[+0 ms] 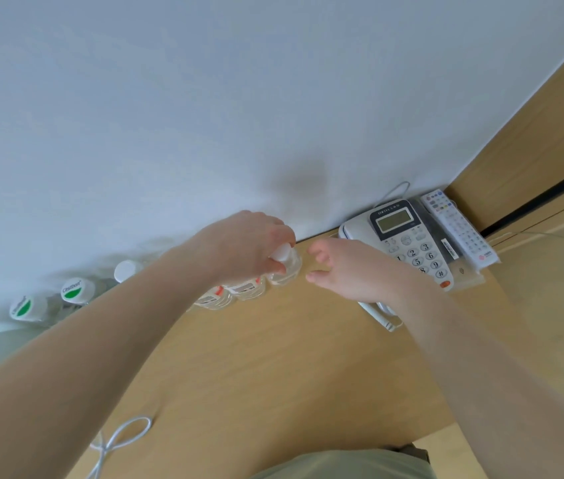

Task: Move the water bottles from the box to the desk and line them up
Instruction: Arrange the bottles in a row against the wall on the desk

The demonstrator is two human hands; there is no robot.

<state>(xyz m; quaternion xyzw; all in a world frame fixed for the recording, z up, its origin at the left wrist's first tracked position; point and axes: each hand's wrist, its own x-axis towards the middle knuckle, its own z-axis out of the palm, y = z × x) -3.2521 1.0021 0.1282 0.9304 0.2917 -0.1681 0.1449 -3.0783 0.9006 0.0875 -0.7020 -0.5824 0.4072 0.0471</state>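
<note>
L hand (249,247): grip pinches the white cap of a clear plastic water bottle (285,267), upright on the light wooden desk (273,357) by the white wall (204,98). R hand (349,271): grip spread, fingers loose, just beside bottle, not touching. Row of clear bottles w/ white caps (239,288) runs left along wall, partly hidden by L forearm. Grey keypad desk phone (408,240) and white remote (460,229) at R.

A single wide-angle view from the person's head looks steeply down and forward over the desk (273,368) toward its far edge, where it meets the wall (204,98). It sits close above the desk, with both forearms reaching in from the bottom corners, and the frame is tilted, so the desk's far edge runs diagonally.
</note>
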